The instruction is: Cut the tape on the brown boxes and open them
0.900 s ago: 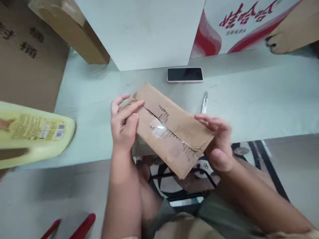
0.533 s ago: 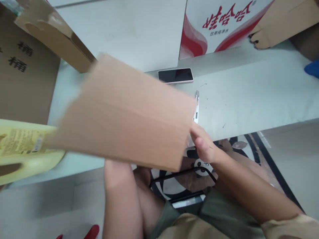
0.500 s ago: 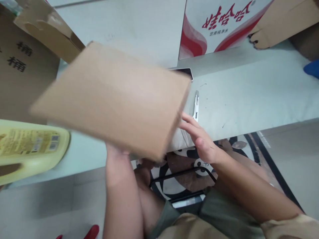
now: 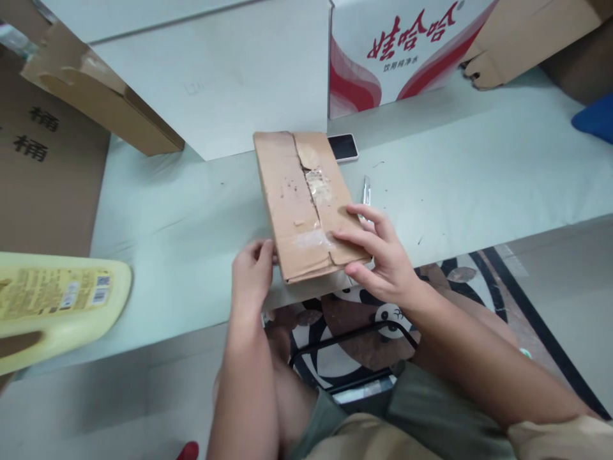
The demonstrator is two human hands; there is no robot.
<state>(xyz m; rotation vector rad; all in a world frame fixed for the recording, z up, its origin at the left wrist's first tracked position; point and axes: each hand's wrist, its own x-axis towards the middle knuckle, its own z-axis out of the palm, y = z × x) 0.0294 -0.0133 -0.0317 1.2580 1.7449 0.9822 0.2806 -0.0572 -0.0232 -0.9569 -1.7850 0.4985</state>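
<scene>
Currently noted: a flat cardboard box [image 4: 301, 204] lay on the pale table [image 4: 479, 179], its near end just over the table's front edge and its long axis pointing away from the person. A torn, taped seam ran down its top face.

The left hand [image 4: 252, 271] sat at the box's near-left corner, fingers [image 4: 266, 250] held together and curled against the side wall. The right hand [image 4: 378, 255] covered the near-right corner, with fingers [image 4: 357, 225] spread across the top and the thumb pressed to the near end.

A smartphone [image 4: 343, 147] lay just behind the box, partly hidden by it. A slim pen-like tool [image 4: 366, 191] lay just beside the box's right side; type not clear. A yellow bottle [image 4: 57, 300] lay on its side well to the left. A white box [image 4: 215, 83] and a red-and-white carton [image 4: 397, 51] stood at the back of the table.
</scene>
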